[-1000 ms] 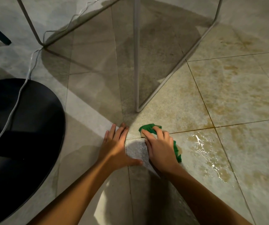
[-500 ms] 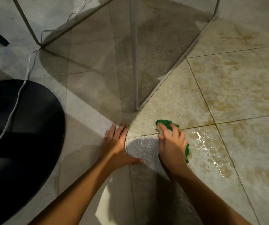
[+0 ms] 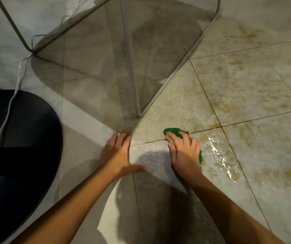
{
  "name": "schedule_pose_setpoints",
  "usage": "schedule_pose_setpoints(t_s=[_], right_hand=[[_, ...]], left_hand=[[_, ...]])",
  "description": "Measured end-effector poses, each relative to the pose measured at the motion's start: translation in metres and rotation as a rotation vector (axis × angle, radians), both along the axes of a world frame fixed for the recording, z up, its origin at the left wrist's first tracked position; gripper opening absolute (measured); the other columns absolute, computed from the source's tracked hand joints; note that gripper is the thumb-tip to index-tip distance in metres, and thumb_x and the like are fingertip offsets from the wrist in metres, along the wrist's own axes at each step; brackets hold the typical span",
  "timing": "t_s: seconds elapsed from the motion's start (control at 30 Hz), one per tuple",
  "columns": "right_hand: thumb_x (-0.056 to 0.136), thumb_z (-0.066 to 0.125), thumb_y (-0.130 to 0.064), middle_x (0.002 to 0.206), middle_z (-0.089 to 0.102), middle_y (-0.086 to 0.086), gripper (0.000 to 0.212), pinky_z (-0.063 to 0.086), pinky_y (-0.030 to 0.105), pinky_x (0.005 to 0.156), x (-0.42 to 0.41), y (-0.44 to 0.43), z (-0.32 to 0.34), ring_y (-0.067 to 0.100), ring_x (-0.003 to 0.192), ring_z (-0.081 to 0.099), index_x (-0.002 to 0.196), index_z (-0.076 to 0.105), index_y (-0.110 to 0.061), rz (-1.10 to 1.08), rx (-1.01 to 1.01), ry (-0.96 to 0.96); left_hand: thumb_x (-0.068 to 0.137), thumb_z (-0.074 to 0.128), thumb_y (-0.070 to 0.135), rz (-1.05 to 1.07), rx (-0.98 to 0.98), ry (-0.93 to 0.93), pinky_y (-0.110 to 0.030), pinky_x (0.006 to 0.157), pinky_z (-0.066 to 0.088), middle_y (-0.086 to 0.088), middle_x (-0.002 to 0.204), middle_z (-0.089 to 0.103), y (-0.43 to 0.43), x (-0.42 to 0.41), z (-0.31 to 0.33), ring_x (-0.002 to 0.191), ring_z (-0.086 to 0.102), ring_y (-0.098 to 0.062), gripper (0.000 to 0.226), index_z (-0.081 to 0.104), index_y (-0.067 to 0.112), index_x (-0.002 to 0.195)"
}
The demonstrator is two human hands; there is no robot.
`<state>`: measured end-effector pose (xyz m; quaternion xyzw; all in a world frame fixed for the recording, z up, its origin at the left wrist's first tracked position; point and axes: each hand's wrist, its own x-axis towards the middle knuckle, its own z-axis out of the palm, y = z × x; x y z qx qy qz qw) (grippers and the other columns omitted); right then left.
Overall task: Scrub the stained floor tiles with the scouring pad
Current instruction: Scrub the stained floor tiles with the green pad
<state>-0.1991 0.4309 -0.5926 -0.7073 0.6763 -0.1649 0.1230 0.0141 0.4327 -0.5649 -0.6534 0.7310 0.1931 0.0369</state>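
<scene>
While the right hand (image 3: pixel 185 152) presses the green pad (image 3: pixel 175 132) flat on the floor tiles (image 3: pixel 246 88), its fingers are spread over the top and curled at the pad's edges, clamped on it. The pad lies on the grout line (image 3: pixel 246 122) at about 5 o'clock from the foot of the metal frame (image 3: pixel 138 113), at the near edge of a wet patch (image 3: pixel 216 152). The left hand (image 3: pixel 118 154) lies at 9 o'clock from the pad, palm down on the floor, fingers together, thumb out, holding nothing; it props the body.

To scrub well, the person would likely keep weight over the right palm, work in short overlapping strokes, and stay within the wet area so the pad glides rather than drags. Brown staining runs along the grout and across the tiles toward 1 and 2 o'clock, so the work probably should move that way, tile by tile. The braced left hand should stay on dry floor, since the wet tile looks slippery.

Counted: one pad, two hands, one wet patch, one frame with three thin legs in view, one pale cable (image 3: pixel 18 74) trailing at 10 o'clock, one dark round object (image 3: pixel 21 147) at 9 o'clock. At least four stained tiles show on the right; the full count runs out of view.
</scene>
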Motion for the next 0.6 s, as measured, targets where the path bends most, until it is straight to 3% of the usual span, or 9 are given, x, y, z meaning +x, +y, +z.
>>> schedule_pose_setpoints(t_s=[0.17, 0.27, 0.37, 0.47, 0.6], right_hand=[[0.095, 0.030, -0.039, 0.133, 0.049, 0.007, 0.040, 0.034, 0.044, 0.089, 0.001, 0.024, 0.005, 0.031, 0.113, 0.041, 0.127, 0.051, -0.029, 0.029, 0.124, -0.025], [0.095, 0.043, -0.028, 0.132, 0.051, 0.005, 0.032, 0.035, 0.041, 0.087, 0.016, 0.016, 0.009, 0.030, 0.110, 0.044, 0.125, 0.054, -0.030, 0.155, 0.105, 0.014], [0.089, 0.049, -0.023, 0.119, 0.059, 0.003, 0.030, 0.040, 0.035, 0.076, 0.015, 0.003, 0.008, 0.025, 0.097, 0.050, 0.117, 0.061, -0.028, 0.189, 0.008, 0.075], [0.090, 0.042, -0.026, 0.116, 0.058, 0.004, 0.031, 0.037, 0.033, 0.074, 0.000, 0.001, 0.005, 0.024, 0.095, 0.049, 0.115, 0.061, -0.025, 0.143, -0.006, 0.073], [0.090, 0.036, -0.028, 0.111, 0.060, 0.010, 0.035, 0.032, 0.032, 0.070, -0.017, 0.006, 0.002, 0.028, 0.089, 0.050, 0.110, 0.063, -0.018, -0.058, -0.037, 0.046]], left_hand=[[0.060, 0.036, 0.072, -0.092, -0.047, 0.080, -0.040, 0.111, 0.030, -0.011, 0.146, 0.038, 0.011, -0.013, 0.002, 0.134, 0.034, -0.032, 0.101, 0.044, 0.009, 0.138], [0.061, 0.044, 0.074, -0.116, -0.028, 0.061, -0.048, 0.103, 0.040, -0.018, 0.136, 0.049, 0.013, -0.024, -0.003, 0.123, 0.047, -0.037, 0.102, 0.050, 0.000, 0.130], [0.054, 0.049, 0.080, -0.088, -0.003, 0.049, -0.050, 0.100, 0.040, -0.019, 0.132, 0.053, 0.012, -0.037, -0.003, 0.121, 0.051, -0.040, 0.110, 0.052, -0.002, 0.128], [0.048, 0.069, 0.076, -0.081, -0.008, 0.060, -0.050, 0.106, 0.033, -0.018, 0.141, 0.045, 0.016, -0.042, -0.003, 0.130, 0.042, -0.040, 0.119, 0.045, -0.001, 0.135], [0.059, 0.062, 0.078, -0.087, -0.009, 0.034, -0.038, 0.120, 0.007, -0.004, 0.158, 0.009, 0.015, -0.042, -0.001, 0.146, 0.005, -0.024, 0.124, 0.012, 0.010, 0.150]])
